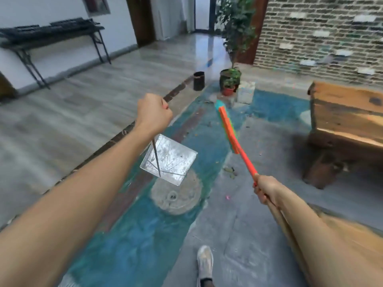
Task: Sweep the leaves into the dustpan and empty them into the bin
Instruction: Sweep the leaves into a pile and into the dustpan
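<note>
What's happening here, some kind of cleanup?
Yes. A person is walking across a courtyard floor, carrying a metal dustpan by its long handle in the left hand and an orange broom in the right hand. The pan hangs above the ground, looking empty. A few leaves lie scattered ahead, and a dark bin stands near the potted plants.
</note>
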`<state>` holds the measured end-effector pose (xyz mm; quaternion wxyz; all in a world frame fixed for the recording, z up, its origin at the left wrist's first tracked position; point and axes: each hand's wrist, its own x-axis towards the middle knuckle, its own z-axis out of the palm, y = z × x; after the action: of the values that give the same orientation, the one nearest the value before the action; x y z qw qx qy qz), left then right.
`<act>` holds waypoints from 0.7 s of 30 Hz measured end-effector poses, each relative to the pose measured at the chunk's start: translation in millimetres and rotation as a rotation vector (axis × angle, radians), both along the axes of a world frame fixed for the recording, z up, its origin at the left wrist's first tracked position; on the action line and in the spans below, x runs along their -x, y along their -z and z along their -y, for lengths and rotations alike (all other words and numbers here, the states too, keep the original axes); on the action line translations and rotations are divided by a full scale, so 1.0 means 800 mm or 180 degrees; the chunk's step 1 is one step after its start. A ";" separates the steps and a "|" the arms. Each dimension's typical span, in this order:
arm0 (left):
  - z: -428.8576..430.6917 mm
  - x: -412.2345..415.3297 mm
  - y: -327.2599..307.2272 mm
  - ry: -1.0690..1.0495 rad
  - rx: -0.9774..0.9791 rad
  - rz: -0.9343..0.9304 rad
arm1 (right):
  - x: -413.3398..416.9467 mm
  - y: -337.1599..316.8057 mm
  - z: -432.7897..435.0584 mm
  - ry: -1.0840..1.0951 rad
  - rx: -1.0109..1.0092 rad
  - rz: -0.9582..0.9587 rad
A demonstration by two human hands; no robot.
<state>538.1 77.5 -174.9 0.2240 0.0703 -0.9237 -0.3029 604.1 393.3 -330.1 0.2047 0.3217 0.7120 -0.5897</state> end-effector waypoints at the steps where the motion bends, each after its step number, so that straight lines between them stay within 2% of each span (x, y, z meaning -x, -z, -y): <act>1: 0.009 -0.001 0.017 -0.0025 0.0016 0.0116 | -0.001 0.006 0.003 0.0027 0.0014 0.0050; 2: 0.066 0.012 0.046 -0.0315 0.0085 0.0227 | 0.037 0.039 0.060 -0.0297 0.0000 0.0207; 4: 0.091 0.000 0.077 -0.0456 0.0050 0.0413 | 0.047 0.060 0.089 -0.0359 -0.0002 0.0363; 8: 0.198 0.072 0.162 -0.0827 0.0037 0.0850 | 0.179 0.145 0.217 -0.0997 -0.0072 0.0507; 15: 0.293 0.149 0.253 -0.0713 -0.0383 0.1372 | 0.295 0.198 0.320 -0.1918 -0.0692 0.1108; 18: 0.330 0.174 0.286 -0.0757 -0.0444 0.1510 | 0.314 0.221 0.350 -0.2235 -0.1387 0.0804; 21: 0.376 0.210 0.319 -0.0663 -0.0529 0.1660 | 0.344 0.245 0.395 -0.2676 -0.1723 0.0795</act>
<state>370.1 -223.4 -430.2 0.0023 0.2583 -0.9099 -0.3246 329.1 77.2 -526.2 0.4169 0.1171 0.8770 -0.2081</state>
